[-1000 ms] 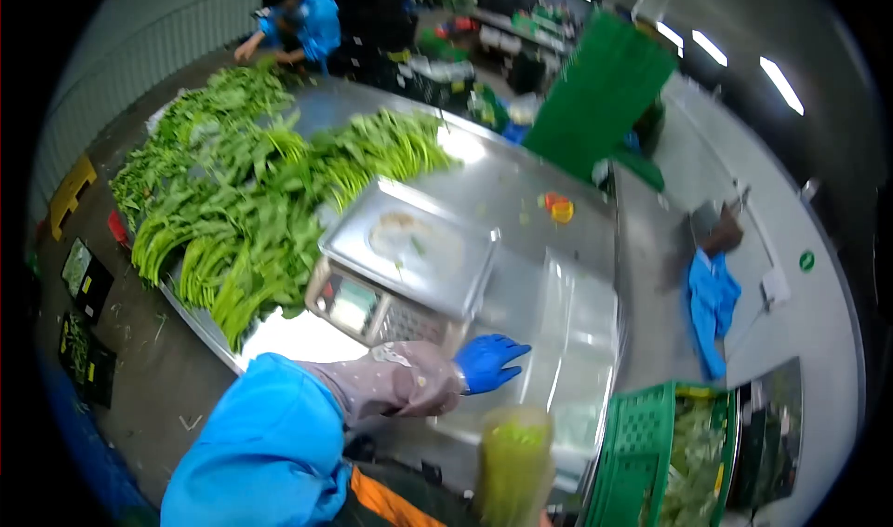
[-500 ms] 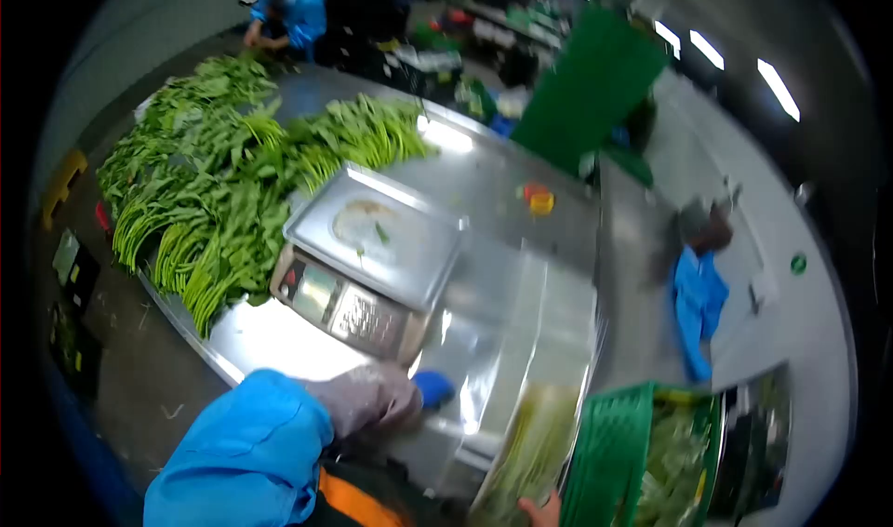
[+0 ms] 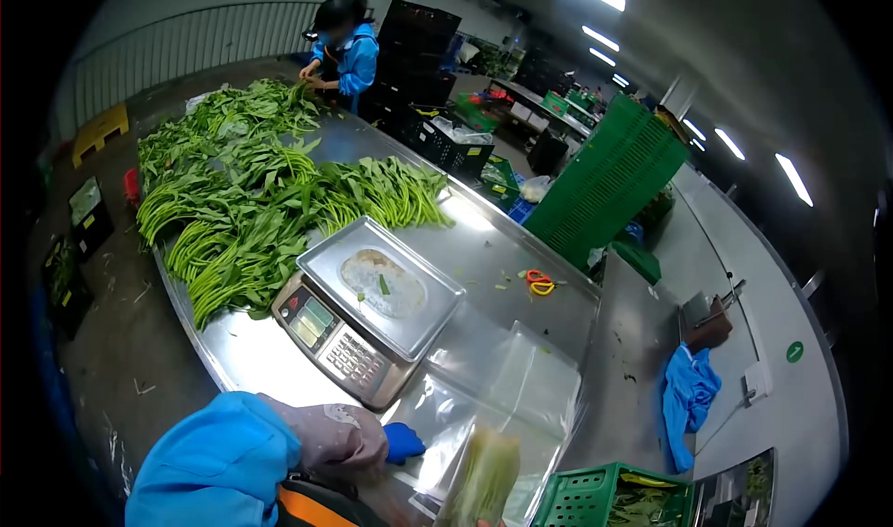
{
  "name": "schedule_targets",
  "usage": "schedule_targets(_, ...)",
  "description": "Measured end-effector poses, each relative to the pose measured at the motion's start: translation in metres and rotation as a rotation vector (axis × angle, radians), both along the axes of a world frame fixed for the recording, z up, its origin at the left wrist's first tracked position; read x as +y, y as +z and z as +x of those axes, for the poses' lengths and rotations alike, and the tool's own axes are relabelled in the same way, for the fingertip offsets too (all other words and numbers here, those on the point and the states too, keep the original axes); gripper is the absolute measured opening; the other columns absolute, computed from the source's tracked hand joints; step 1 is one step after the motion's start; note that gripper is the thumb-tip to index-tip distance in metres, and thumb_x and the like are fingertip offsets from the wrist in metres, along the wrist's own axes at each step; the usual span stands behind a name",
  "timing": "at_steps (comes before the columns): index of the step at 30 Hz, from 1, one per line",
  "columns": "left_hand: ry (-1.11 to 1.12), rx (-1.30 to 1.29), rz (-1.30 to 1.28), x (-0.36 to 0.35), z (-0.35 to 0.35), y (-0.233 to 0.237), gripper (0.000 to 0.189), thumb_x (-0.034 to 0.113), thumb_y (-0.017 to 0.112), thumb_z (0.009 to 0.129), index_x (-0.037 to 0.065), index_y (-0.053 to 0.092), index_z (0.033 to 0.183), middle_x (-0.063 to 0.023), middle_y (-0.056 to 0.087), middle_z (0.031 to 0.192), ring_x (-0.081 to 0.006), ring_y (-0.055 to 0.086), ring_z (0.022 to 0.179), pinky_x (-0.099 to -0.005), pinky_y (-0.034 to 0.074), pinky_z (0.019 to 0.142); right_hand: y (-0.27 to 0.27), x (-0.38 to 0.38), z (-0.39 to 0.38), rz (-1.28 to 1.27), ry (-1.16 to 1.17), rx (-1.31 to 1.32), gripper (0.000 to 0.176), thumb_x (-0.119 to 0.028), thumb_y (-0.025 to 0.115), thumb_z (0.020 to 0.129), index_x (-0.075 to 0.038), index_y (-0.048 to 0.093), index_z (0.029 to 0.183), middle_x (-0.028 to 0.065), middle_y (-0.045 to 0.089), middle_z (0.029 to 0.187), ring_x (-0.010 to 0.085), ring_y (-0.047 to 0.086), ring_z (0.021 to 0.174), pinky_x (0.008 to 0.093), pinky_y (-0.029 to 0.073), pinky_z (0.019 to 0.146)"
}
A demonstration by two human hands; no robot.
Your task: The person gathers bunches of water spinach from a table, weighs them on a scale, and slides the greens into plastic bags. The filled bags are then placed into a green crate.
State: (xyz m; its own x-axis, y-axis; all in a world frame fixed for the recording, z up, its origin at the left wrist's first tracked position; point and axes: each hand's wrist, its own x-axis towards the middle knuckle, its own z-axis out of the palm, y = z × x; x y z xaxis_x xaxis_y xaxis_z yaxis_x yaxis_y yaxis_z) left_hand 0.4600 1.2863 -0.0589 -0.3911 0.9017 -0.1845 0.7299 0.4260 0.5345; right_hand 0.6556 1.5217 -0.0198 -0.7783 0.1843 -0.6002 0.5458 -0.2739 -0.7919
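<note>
My left hand point(image 3: 403, 443), in a blue glove below a grey cuff, rests by the front of the stack of clear plastic bags point(image 3: 530, 378). Its fingers do not show separately. At the bottom edge, only a sliver of my right hand point(image 3: 489, 523) shows, closed against a bag of leafy greens point(image 3: 482, 476). That bag is smeared by motion, with pale stems at its upper end. Just beyond my left hand stands a digital scale point(image 3: 358, 341); its metal pan point(image 3: 381, 285) carries a few leaf scraps and a wet patch.
Long-stemmed leafy greens point(image 3: 246, 211) are heaped on the steel table's left side. Orange-and-yellow scissors point(image 3: 539, 282) lie at its far right. A green crate point(image 3: 581, 499) holds packed greens at lower right. Another person point(image 3: 349, 57) handles greens at the far end. Tall green crates point(image 3: 609, 178) stand behind.
The view has shifted and sharpened. The bag of greens has moved left, towards my left hand, and my right hand has sunk almost out of view. My left hand stays near the bag stack.
</note>
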Motion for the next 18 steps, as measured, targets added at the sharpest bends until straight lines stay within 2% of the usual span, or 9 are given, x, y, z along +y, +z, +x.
schedule_targets(2, 0.024, -0.122, -0.147, 0.002, -0.007, -0.001, 0.019, 0.023, 0.061, 0.070, 0.011, 0.063, 0.084, -0.0124, 0.061, 0.085, -0.0302, 0.059, 0.083, -0.0382, 0.044, 0.071, -0.001, 0.000, -0.002, -0.011, 0.006, -0.008, 0.055, -0.014, 0.066, 0.073, -0.001, 0.043, 0.121, 0.0098, 0.054, 0.110, 0.0223, 0.053, 0.098, 0.0344, 0.044, 0.085)
schedule_targets(3, 0.297, -0.379, -0.187, 0.007, -0.008, 0.001, 0.018, 0.024, 0.060, 0.071, 0.012, 0.065, 0.083, -0.0126, 0.062, 0.077, -0.0281, 0.060, 0.080, -0.0356, 0.044, 0.069, -0.003, 0.000, -0.003, -0.015, 0.008, -0.012, 0.056, -0.014, 0.066, 0.073, -0.001, 0.043, 0.121, 0.0098, 0.054, 0.110, 0.0223, 0.053, 0.098, 0.0344, 0.043, 0.085)
schedule_targets(7, 0.567, -0.480, 0.004, 0.013, -0.002, 0.001, 0.021, 0.024, 0.051, 0.079, 0.010, 0.064, 0.087, -0.0129, 0.062, 0.084, -0.0285, 0.059, 0.082, -0.0360, 0.045, 0.070, -0.002, -0.004, -0.005, -0.031, 0.007, -0.032, 0.056, -0.014, 0.066, 0.073, -0.001, 0.043, 0.121, 0.0098, 0.054, 0.110, 0.0223, 0.053, 0.098, 0.0344, 0.043, 0.085)
schedule_targets(10, -0.212, 0.392, 0.165, 0.010, -0.004, 0.015, 0.021, 0.025, 0.051, 0.080, 0.009, 0.061, 0.088, -0.0148, 0.059, 0.088, -0.0328, 0.057, 0.082, -0.0412, 0.044, 0.073, -0.003, -0.007, -0.007, -0.038, 0.007, -0.044, 0.056, -0.014, 0.066, 0.073, -0.001, 0.043, 0.121, 0.0098, 0.054, 0.110, 0.0223, 0.053, 0.098, 0.0344, 0.043, 0.085)
schedule_targets(11, -0.240, 0.360, 0.168, 0.008, -0.001, 0.017, 0.021, 0.025, 0.052, 0.078, 0.007, 0.058, 0.087, -0.0168, 0.057, 0.091, -0.0348, 0.056, 0.082, -0.0431, 0.044, 0.073, -0.004, -0.009, -0.006, -0.042, 0.005, -0.048, 0.056, -0.014, 0.066, 0.073, -0.001, 0.043, 0.121, 0.0098, 0.054, 0.110, 0.0223, 0.053, 0.098, 0.0344, 0.043, 0.085)
schedule_targets(14, -0.007, 0.231, 0.081, 0.010, 0.004, 0.006, 0.019, 0.020, 0.053, 0.075, 0.005, 0.058, 0.085, -0.0172, 0.058, 0.089, -0.0331, 0.057, 0.084, -0.0418, 0.045, 0.072, -0.004, -0.012, -0.007, -0.043, 0.001, -0.051, 0.056, -0.014, 0.066, 0.073, -0.001, 0.043, 0.122, 0.0098, 0.054, 0.110, 0.0222, 0.053, 0.098, 0.0344, 0.043, 0.086)
schedule_targets(17, 0.069, 0.201, 0.176, 0.000, -0.003, -0.007, 0.020, 0.017, 0.052, 0.073, 0.004, 0.057, 0.087, -0.0160, 0.059, 0.083, -0.0338, 0.059, 0.077, -0.0414, 0.046, 0.067, -0.006, -0.012, -0.005, -0.051, 0.000, -0.059, 0.056, -0.014, 0.066, 0.073, -0.001, 0.043, 0.122, 0.0098, 0.054, 0.111, 0.0222, 0.053, 0.098, 0.0344, 0.043, 0.086)
schedule_targets(18, 0.043, 0.253, 0.137, -0.001, -0.004, -0.009, 0.020, 0.016, 0.052, 0.073, 0.003, 0.057, 0.087, -0.0156, 0.059, 0.081, -0.0343, 0.059, 0.074, -0.0412, 0.046, 0.065, -0.006, -0.012, -0.002, -0.052, -0.001, -0.061, 0.056, -0.014, 0.066, 0.073, -0.001, 0.043, 0.122, 0.0099, 0.054, 0.111, 0.0222, 0.053, 0.098, 0.0344, 0.043, 0.086)
